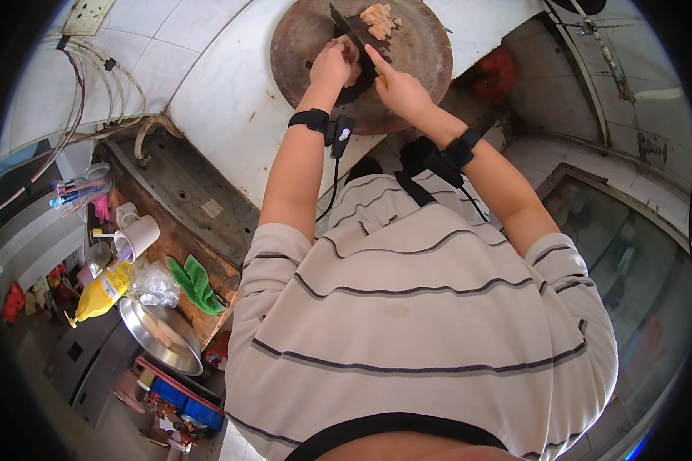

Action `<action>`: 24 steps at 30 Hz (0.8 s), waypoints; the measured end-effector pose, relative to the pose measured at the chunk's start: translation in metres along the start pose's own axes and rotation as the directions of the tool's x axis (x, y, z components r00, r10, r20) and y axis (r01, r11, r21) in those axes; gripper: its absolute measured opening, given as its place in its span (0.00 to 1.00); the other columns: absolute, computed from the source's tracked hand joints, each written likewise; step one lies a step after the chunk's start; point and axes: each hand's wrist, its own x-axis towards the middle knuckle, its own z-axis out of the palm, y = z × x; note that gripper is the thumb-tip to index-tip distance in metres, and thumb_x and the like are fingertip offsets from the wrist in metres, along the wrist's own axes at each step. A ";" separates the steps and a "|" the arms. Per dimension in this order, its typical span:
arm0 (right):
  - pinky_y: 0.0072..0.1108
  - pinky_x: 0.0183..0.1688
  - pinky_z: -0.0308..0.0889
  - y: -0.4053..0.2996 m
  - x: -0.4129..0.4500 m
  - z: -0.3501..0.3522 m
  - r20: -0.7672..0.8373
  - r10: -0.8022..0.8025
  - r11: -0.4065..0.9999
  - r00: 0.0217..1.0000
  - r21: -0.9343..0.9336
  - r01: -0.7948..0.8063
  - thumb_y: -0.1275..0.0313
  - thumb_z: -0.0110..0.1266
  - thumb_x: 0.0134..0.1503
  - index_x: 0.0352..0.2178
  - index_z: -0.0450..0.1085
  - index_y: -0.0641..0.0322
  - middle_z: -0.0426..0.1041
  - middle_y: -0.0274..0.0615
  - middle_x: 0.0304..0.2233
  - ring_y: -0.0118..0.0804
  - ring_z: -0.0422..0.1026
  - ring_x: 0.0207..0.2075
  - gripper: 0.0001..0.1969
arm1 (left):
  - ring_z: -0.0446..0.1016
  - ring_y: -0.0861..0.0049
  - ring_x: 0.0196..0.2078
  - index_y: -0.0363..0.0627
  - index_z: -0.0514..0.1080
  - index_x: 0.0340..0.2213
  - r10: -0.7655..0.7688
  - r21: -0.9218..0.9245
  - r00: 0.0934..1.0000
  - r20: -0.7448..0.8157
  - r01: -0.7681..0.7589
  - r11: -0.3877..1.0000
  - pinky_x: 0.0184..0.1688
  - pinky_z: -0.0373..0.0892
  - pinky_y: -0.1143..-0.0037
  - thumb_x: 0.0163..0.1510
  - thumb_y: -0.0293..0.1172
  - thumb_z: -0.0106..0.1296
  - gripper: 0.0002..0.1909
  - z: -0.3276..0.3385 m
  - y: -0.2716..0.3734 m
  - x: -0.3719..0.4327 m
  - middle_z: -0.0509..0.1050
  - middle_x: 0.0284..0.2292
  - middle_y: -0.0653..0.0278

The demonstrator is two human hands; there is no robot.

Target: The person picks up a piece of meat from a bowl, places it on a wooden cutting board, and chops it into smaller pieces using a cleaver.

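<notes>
A round wooden chopping board (425,49) lies before me, with a large dark-bladed kitchen knife (344,24) over it. My right hand (405,97) grips the knife's handle, its index finger stretched along the top of the blade. Left of the blade, my left hand (330,68) holds down a piece of pale pink raw meat (354,60), fingers curled and partly hiding it. On the far side of the knife, a small heap of cut meat (378,21) rests on the board. Whether the blade's edge touches the held piece cannot be told.
The board sits on a white counter (230,115). To the left are a metal sink (179,181), a green cloth (196,285), a white mug (141,236), a yellow bottle (101,291) and a steel basin (161,337). A glass-topped cabinet (617,242) stands at right.
</notes>
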 end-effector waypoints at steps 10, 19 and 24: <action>0.38 0.27 0.66 -0.005 0.041 0.017 -0.073 -0.036 0.999 0.997 -0.005 0.035 0.71 0.39 0.53 0.58 0.39 0.32 0.70 0.55 0.21 0.55 0.69 0.23 0.33 | 0.63 0.64 0.51 0.42 0.67 0.43 -0.030 0.005 0.999 0.033 0.029 1.000 0.50 0.63 0.69 0.49 0.35 0.46 0.19 -0.002 0.004 0.001 0.64 0.49 0.55; 0.39 0.29 0.65 0.007 0.005 -0.004 0.019 0.022 1.000 1.000 0.001 -0.022 0.70 0.40 0.53 0.58 0.40 0.30 0.71 0.56 0.23 0.56 0.70 0.25 0.32 | 0.71 0.56 0.38 0.47 0.71 0.38 0.061 0.072 0.994 -0.087 -0.055 0.996 0.40 0.67 0.65 0.49 0.38 0.47 0.14 0.012 -0.014 0.004 0.73 0.34 0.51; 0.38 0.33 0.66 0.034 0.000 -0.025 0.040 0.075 0.997 0.996 0.029 -0.076 0.65 0.42 0.53 0.57 0.41 0.27 0.71 0.56 0.26 0.57 0.70 0.29 0.31 | 0.69 0.58 0.43 0.47 0.72 0.36 0.122 -0.035 0.978 -0.167 -0.129 0.991 0.44 0.66 0.68 0.47 0.33 0.51 0.13 0.013 -0.013 -0.001 0.69 0.41 0.50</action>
